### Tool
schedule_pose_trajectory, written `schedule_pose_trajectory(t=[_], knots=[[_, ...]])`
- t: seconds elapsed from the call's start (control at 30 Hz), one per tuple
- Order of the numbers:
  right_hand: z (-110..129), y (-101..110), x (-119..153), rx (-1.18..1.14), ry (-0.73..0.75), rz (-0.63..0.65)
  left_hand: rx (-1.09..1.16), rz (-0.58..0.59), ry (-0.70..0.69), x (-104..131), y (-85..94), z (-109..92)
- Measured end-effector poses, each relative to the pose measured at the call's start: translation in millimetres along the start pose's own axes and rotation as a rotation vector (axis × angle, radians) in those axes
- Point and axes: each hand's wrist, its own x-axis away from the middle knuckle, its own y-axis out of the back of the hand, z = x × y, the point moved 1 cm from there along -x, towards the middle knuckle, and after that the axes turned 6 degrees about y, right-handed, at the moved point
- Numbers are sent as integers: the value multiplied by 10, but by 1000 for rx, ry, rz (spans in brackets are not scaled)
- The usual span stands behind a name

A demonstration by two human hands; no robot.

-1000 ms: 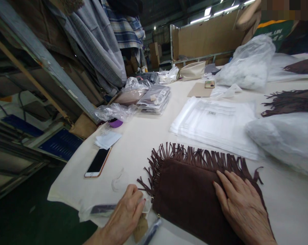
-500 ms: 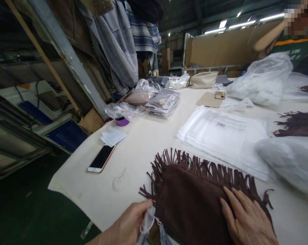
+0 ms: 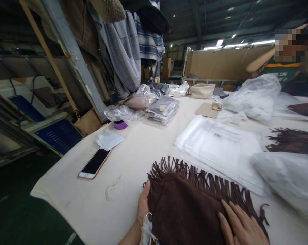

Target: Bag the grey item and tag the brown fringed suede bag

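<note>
A dark brown fringed suede-like piece (image 3: 187, 207) lies on the white-covered table (image 3: 123, 190), its fringe pointing away from me. My left hand (image 3: 142, 209) is at its left edge, the thumb up along the side and the other fingers hidden beneath or behind it. Beside that hand is a metal ring with clear plastic wrapping (image 3: 146, 228). Flat on the brown piece, toward its right side, rests my right hand (image 3: 242, 224) with fingers extended and slightly apart.
A phone (image 3: 95, 163) and pale papers (image 3: 109, 140) lie at the left. White plastic bags (image 3: 217, 146) are stacked beyond the fringe. Another brown fringed piece (image 3: 294, 141) and a filled bag (image 3: 289, 180) are at the right. A person (image 3: 281, 68) is at the back right.
My left hand has shifted from the wrapped ring up along the piece's left edge, its thumb now raised. My right hand stays on the piece. The view has tilted slightly.
</note>
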Motion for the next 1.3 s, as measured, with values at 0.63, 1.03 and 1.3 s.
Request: schedule_pose_trajectory(t=[0.63, 1.03, 1.3], knots=[[263, 287, -228, 65, 1, 32, -2208, 174, 172, -65, -288, 415], [-633, 1165, -109, -1015, -1114, -14, -1483, -463, -97, -66, -339, -513], [-735, 919, -125, -1563, -1403, 309, -887, -575, 645, -348, -164, -743]])
